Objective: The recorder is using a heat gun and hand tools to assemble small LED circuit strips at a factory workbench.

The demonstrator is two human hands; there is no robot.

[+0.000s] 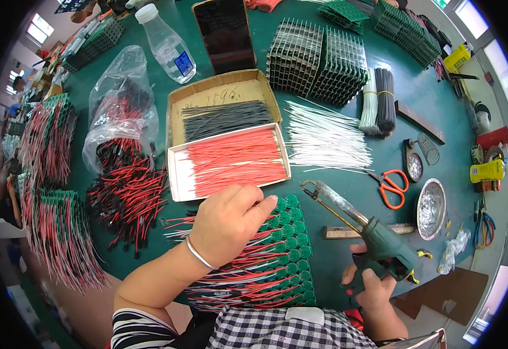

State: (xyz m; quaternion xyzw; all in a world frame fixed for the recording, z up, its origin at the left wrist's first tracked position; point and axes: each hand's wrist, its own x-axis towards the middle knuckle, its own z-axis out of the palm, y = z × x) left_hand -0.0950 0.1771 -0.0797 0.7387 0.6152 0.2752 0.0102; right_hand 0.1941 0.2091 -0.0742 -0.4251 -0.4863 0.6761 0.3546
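My right hand (376, 294) is wrapped round the handle of a green soldering gun (386, 247). Its long metal barrel points up and left, and the bent tip (309, 185) hangs over the table near the top right corner of a green circuit board panel (294, 244). Rows of round boards make up the panel, with red, white and black wires (236, 279) running leftward across it. Over the panel's upper edge, my left hand (230, 218) is closed with fingers curled and thumb toward the right; what it pinches, if anything, is hidden. Just beyond it is an open box of red wires (239, 160).
Behind lie black wires (225, 120) in a cardboard box and white wires (326, 136). Orange-handled scissors (390, 189), a metal dish (431, 209) and a wooden strip (347, 232) are on the right. A bag of wires (123, 116), a bottle (169, 49) and a phone (225, 35) stand farther back.
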